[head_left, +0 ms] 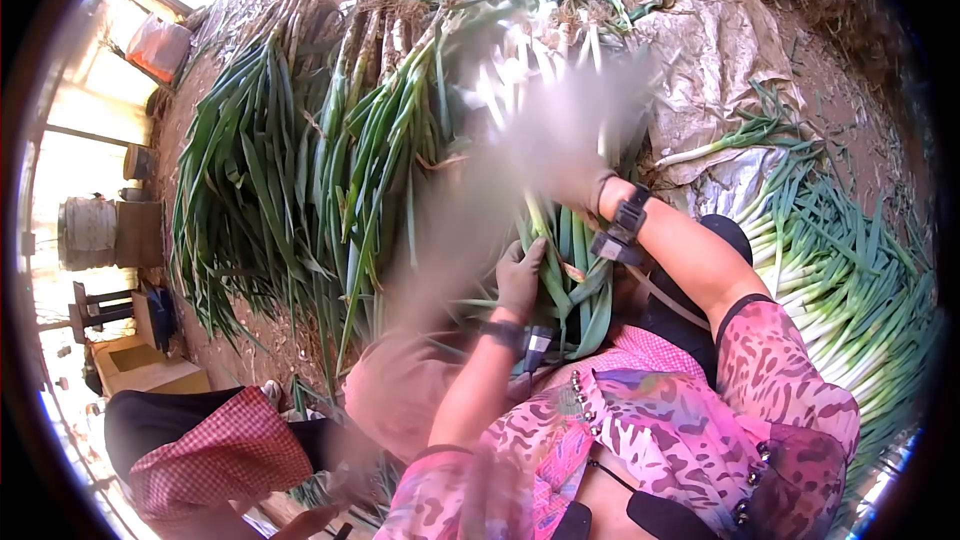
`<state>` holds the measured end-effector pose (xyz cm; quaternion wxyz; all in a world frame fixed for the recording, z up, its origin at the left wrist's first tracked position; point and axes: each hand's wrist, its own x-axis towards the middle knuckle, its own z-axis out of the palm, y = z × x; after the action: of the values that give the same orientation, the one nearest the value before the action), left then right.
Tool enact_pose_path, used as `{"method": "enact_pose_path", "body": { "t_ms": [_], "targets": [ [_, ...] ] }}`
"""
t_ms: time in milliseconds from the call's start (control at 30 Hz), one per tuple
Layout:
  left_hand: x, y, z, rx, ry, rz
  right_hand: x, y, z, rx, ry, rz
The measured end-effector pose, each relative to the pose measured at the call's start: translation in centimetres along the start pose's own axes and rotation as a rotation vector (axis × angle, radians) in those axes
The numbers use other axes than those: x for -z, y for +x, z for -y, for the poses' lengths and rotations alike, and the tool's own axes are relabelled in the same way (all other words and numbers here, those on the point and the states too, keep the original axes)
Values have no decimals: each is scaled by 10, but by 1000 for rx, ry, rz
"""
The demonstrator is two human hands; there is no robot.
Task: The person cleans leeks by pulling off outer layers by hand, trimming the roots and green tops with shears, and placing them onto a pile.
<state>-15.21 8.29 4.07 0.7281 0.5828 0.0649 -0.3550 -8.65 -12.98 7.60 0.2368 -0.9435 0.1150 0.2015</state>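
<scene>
Gripping green onion stalks point(553, 285) near centre: your left hand point(518, 278), fingers curled in. Your right hand point(580, 183), one o'clock from left, blurred; cannot tell its grip. Onion bundles point(260, 170) at ten o'clock, onion pile point(830, 290) at three.

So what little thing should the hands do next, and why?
Perhaps the left hand could pluck the tan bit: it's close by, and stands out against the green leaves. A blur hides most of the right hand.
</scene>
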Motion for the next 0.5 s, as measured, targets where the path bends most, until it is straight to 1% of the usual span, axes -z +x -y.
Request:
{"method": "enact_pose_path", "body": {
  "t_ms": [67, 100, 133, 167, 200, 233, 267, 333, 400, 467, 500],
  "targets": [
    [-2, -3, -3, 41, 13, 38, 1, -28, 8, 46, 21, -37],
    [-3, -4, -4, 61, 21, 54, 7, -40, 16, 28, 24, -76],
    [-3, -2, 10, 61, 51, 90, 12, -43, 17, -6, 45, -71],
    [-2, -4, 16, 84, 285, 162, 16, -45, 15, -36, 68, -68],
    [-8, -12, 5, 108, 520, 232, 18, -46, 13, -66, 91, -65],
    [-20, -27, -11, 136, 523, 291, 17, -48, 10, -91, 100, -77],
    [-11, -18, 1, 111, 803, 392, 15, -51, 7, -92, 80, -76],
    [-35, -22, -78, 245, 1297, 514, 13, -60, 6, -98, 38, -71],
    [-25, 14, -107, 126, 1445, 363, 14, -74, 9, -93, 75, -58],
    [-3, 59, -135, -371, 1467, -137, 14, -86, 9, -77, 95, -47],
    [2, 73, -170, -463, 1420, -277, 9, -91, 5, -63, 111, -59]
  ]
}}
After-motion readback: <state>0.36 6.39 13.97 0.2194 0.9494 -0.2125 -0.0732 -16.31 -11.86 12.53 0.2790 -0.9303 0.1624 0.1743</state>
